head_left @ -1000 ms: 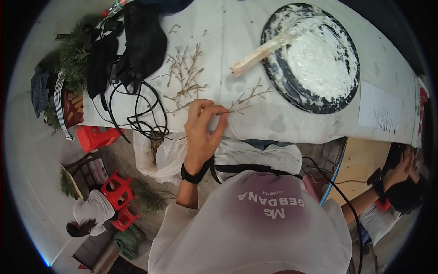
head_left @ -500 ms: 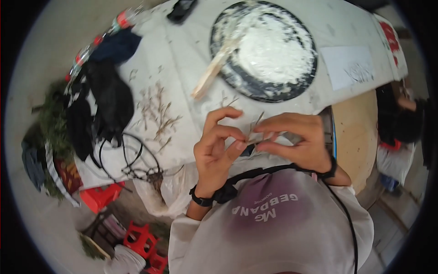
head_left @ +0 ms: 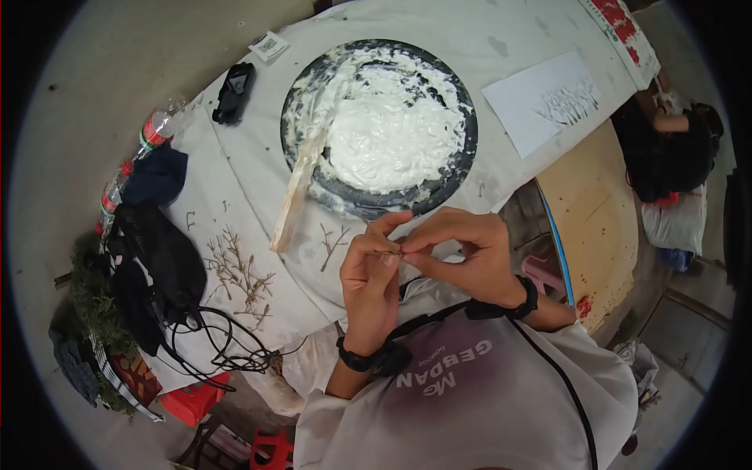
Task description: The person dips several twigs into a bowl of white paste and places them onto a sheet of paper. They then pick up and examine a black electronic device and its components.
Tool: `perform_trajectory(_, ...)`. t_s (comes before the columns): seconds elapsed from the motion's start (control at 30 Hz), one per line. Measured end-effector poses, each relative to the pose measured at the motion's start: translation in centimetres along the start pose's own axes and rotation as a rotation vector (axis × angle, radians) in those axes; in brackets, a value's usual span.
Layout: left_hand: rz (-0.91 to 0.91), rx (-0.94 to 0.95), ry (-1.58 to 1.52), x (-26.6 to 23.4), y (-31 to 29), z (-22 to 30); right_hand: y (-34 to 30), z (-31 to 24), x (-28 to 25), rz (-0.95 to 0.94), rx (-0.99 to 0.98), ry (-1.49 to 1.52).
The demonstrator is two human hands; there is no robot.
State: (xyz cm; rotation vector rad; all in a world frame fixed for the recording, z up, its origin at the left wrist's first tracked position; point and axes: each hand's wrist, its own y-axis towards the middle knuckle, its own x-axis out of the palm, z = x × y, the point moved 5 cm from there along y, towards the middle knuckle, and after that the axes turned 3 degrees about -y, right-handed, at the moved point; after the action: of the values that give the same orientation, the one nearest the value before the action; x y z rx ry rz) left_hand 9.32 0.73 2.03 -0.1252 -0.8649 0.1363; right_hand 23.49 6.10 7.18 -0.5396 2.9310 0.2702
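Both hands meet just past the near edge of the table, fingertips pinched together around a thin brown twig (head_left: 394, 253). My left hand (head_left: 368, 274) grips one end between thumb and forefinger. Thumb and forefinger of my right hand (head_left: 467, 249) close on the other end, so most of the twig is hidden. A small forked twig (head_left: 332, 247) lies on the table left of my hands. Farther left is a loose group of dry branching twigs (head_left: 237, 274). Beyond my hands stands a round black basin (head_left: 462, 172) with thick white paste (head_left: 395, 141) in it.
A paste-smeared wooden stick (head_left: 291, 210) leans over the basin's rim. To the right lies a paper with a branch drawing (head_left: 542, 102). On the left are a black bag (head_left: 163, 254), tangled black cables (head_left: 227, 345), plastic bottles (head_left: 154, 131) and a black device (head_left: 234, 94). Another person (head_left: 666, 149) sits far right.
My view has shifted, so the basin and table things sit lower and farther left. My fingertips have come closer together around the twig, which shows less than before.
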Motion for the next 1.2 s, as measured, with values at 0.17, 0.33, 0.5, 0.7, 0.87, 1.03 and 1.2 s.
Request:
perform_trajectory(0.17, 0.175, 0.174, 0.342, -0.2, -0.6, 2.2, 1.5, -0.1, -3.8, 0.128, -0.035, -0.300)
perform_trajectory(0.33, 0.390, 0.455, 0.781, -6.2, -4.3, 4.8, 3.1, 0.1, -4.1, 0.183, -0.299, -0.782)
perform_trajectory(0.5, 0.526, 0.544, 1.107, -9.8, -7.2, 4.7, 4.0, 1.0, -2.8, 0.033, -0.353, -0.932)
perform_trajectory(0.7, 0.550, 0.522, 1.204, -11.1, -7.7, 4.1, 3.8, 0.9, -2.6, -0.103, -0.348, -1.041)
perform_trajectory(0.87, 0.525, 0.539, 1.244, -11.5, -7.5, 4.0, 4.1, 0.4, -3.0, -0.111, -0.344, -1.076)
perform_trajectory(1.03, 0.525, 0.566, 1.251, -11.5, -7.5, 3.9, 3.7, -0.2, -3.8, 0.069, -0.339, -0.970)
perform_trajectory(1.2, 0.537, 0.571, 1.224, -11.2, -7.4, 3.8, 3.2, 1.0, -5.1, 0.266, 0.041, -0.536)
